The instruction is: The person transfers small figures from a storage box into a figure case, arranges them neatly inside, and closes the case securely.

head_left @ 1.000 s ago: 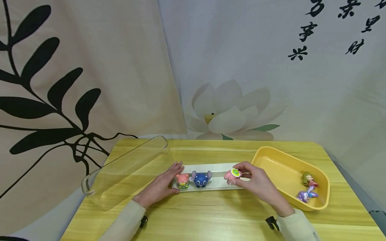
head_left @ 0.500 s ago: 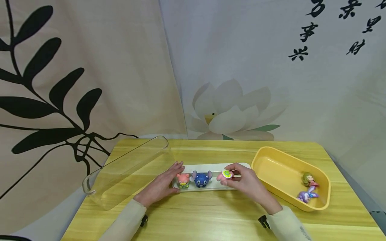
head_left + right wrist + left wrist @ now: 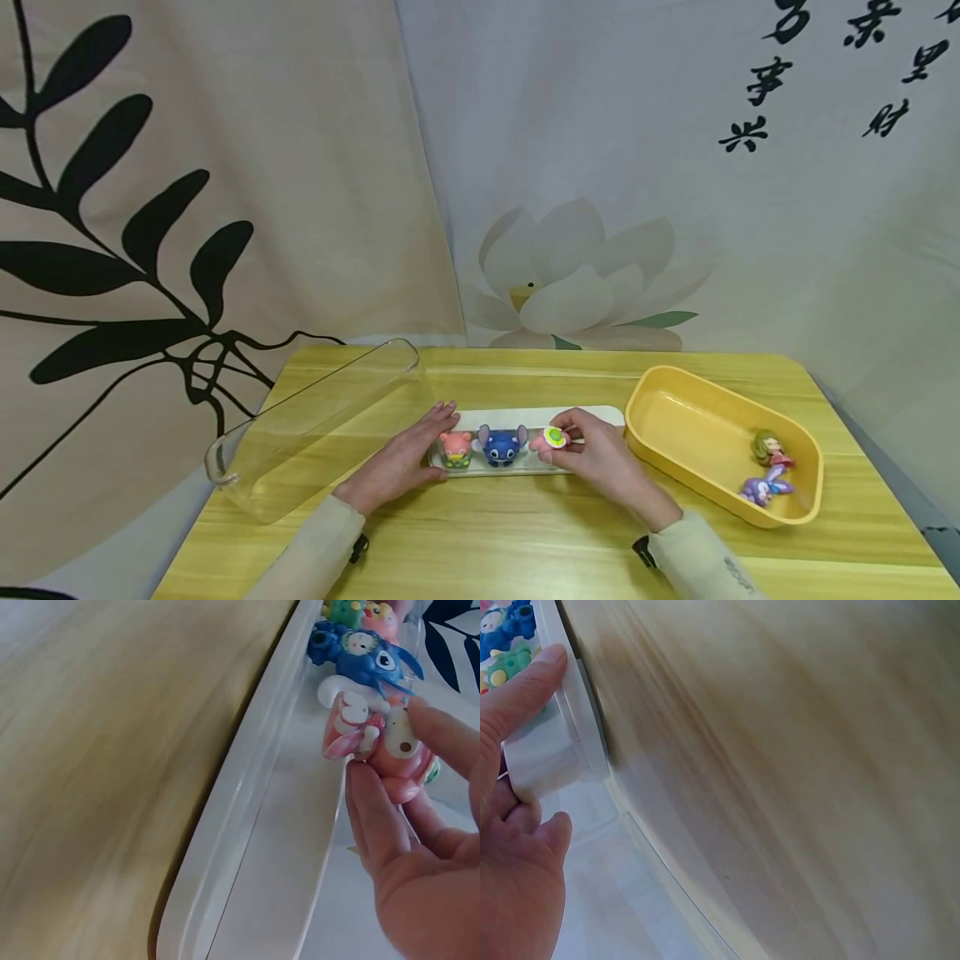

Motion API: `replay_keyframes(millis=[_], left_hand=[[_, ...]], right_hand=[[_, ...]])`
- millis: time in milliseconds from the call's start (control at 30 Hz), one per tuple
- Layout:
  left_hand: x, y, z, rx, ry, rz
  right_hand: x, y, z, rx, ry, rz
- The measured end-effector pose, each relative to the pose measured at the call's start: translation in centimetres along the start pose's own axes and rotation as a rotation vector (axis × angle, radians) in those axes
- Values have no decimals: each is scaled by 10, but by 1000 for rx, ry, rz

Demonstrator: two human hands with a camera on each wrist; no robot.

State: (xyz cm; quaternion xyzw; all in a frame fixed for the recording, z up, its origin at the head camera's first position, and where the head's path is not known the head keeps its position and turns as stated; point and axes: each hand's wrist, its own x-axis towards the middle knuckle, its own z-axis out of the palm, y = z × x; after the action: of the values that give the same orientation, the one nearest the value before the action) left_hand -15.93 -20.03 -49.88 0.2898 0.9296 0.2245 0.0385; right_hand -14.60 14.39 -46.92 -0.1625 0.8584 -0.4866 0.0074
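The left hand grips the left end of the long white tray; in the left wrist view its thumb lies over the tray's rim. A pink-and-green figure and a blue big-eared figure stand side by side in the tray. To the right of the blue one, the right hand pinches a pink figure with a green-and-yellow round part. The right wrist view has that pink figure between thumb and fingers, close beside the blue figure.
A yellow bin at the right holds a green-haired doll and a purple figure. At the left lies a clear cover, close to the left hand. A wooden table carries everything, with a printed curtain behind.
The right hand has moved left along the tray with the pink figure, bringing it near the blue one. The left hand keeps its place at the tray's left end.
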Motion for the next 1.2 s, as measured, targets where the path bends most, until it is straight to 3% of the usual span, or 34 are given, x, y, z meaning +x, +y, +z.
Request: replay_keyframes(millis=[400, 867, 1200], left_hand=[[0, 1, 1, -2, -5, -21], [2, 1, 1, -7, -12, -36], [0, 0, 2, 9, 2, -11]], right_hand=[[3, 5, 6, -195, 31, -13], [5, 8, 12, -273, 58, -41], [5, 7, 15, -355, 81, -82]])
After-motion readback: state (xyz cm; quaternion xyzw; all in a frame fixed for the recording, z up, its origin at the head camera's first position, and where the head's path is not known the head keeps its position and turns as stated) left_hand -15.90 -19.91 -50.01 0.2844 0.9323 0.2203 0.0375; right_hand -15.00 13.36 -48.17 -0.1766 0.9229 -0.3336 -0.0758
